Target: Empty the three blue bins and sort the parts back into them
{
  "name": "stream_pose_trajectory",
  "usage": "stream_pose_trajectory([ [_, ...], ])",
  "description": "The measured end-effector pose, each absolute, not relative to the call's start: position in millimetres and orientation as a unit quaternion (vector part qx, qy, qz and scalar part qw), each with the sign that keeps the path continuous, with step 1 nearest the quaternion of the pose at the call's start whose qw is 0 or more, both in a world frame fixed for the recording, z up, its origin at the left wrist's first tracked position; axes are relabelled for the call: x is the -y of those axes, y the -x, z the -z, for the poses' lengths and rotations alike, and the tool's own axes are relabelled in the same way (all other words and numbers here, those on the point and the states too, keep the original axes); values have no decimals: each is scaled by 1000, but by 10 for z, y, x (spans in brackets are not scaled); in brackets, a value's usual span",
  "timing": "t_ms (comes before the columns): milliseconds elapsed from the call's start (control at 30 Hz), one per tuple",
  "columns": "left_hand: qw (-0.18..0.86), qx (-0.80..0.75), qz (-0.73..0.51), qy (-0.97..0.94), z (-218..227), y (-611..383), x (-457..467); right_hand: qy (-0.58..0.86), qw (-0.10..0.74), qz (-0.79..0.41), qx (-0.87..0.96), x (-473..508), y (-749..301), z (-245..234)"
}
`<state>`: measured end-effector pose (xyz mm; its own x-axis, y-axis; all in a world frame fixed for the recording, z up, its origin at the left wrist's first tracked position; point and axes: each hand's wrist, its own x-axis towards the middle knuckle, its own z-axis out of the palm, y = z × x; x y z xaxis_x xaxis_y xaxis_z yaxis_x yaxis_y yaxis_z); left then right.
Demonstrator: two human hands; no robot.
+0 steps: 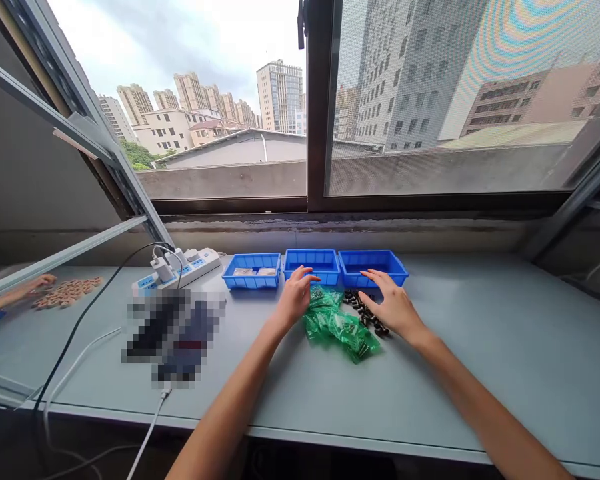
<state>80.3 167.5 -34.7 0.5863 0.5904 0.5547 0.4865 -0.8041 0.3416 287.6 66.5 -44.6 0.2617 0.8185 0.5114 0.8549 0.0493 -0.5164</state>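
My left hand (296, 295) is raised at the left edge of a green plastic bag (333, 317), its fingers loosely stretched out and apart. Small metallic pieces show through the thin, crumpled bag, too small to name. To its right lies a loose pile of small black parts (367, 313) with shiny bits. My right hand (395, 307) hovers at that pile, thumb and fingers spread, with nothing visible between them. Just behind my hands stand the middle blue bin (311, 257) and the right blue bin (373, 259). Both hands partly cover the bins' front edges.
A left blue bin (253, 283) holds small pale packets. Further left are a white power strip (200, 267) with plugs, blurred dark items (185, 340) and cables. Behind the metal frame (105, 150), another person's hand (39, 285) is by small brownish pieces (69, 292). A window backs the table.
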Motion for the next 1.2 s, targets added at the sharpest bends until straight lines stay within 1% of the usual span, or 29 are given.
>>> stream_pose_trajectory([
  [400,102,-292,-357,-881,270,-773,-1575,669,399,12,627,-651,-2890,387],
  [733,111,-280,-360,-883,270,-774,-1597,680,382,23,625,-675,-2911,449],
  [967,117,-272,-364,-883,241,-748,-1574,681,351,30,642,-687,-2912,510],
  [1067,75,-291,-374,-877,213,-710,-1552,677,347,33,648,-677,-2909,525],
  [1200,-23,-408,-435,-802,199,-607,-1582,681,351,39,641,-662,-2905,542],
])
